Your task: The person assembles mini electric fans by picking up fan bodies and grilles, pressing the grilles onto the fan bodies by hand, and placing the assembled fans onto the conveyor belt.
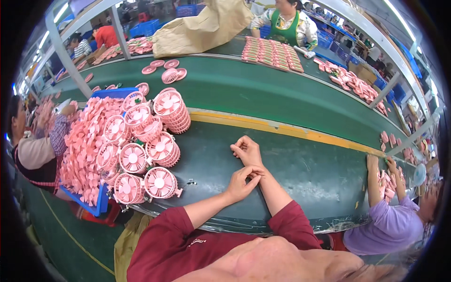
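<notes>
My right hand (247, 150) is over the dark green work surface (300, 178), its fingers loosely curled and nothing visible in them. My left hand (243, 182) lies across my right wrist, fingers bent over it. To the left stand several stacks of pink round fan housings (160, 146) with blades inside, small parts and wires showing at some. The nearest stack to my hands is a tall one (174, 110) at the back. A small metal-looking piece with a wire (190, 182) lies beside the front stack.
A blue tray (101, 202) heaped with pink fan blades (87, 150) is at the far left. Beyond a yellow ledge (282, 129) runs a green conveyor (244, 94) with pink round covers (171, 74). Co-workers sit left, right and opposite; the right one's hands (372, 164) are over pink parts.
</notes>
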The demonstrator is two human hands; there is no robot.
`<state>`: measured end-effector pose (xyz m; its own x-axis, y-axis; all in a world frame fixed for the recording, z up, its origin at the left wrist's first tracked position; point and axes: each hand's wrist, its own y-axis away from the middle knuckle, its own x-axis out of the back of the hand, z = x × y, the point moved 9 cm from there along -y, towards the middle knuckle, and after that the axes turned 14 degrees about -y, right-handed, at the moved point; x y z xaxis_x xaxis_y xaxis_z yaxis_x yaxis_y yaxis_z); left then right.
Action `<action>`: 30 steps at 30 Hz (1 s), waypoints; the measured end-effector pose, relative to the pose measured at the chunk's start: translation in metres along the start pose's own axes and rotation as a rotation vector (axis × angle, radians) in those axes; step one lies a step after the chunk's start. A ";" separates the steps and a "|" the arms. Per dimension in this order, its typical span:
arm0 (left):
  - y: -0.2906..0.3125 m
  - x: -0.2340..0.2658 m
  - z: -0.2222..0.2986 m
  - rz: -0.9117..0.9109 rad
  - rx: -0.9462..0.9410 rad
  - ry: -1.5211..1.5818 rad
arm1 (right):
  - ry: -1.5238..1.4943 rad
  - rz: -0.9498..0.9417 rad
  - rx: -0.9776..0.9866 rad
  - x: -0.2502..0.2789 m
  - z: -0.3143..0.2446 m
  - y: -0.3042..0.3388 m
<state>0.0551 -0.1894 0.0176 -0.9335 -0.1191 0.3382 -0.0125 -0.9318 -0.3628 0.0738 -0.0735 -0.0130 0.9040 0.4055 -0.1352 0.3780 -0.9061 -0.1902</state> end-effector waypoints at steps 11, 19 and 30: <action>-0.002 0.000 0.004 -0.008 -0.025 -0.003 | 0.097 -0.076 0.017 -0.005 -0.008 -0.002; -0.013 0.040 0.048 0.044 -0.088 0.008 | -0.026 -0.020 -0.007 0.003 0.006 -0.002; 0.027 0.188 0.315 0.136 -0.844 0.572 | 0.044 -0.157 0.082 -0.019 -0.006 -0.002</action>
<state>-0.0078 -0.3448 0.3452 -0.9742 0.1811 -0.1350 0.0641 -0.3516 -0.9340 0.0571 -0.0802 -0.0045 0.8440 0.5336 -0.0550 0.4990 -0.8187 -0.2842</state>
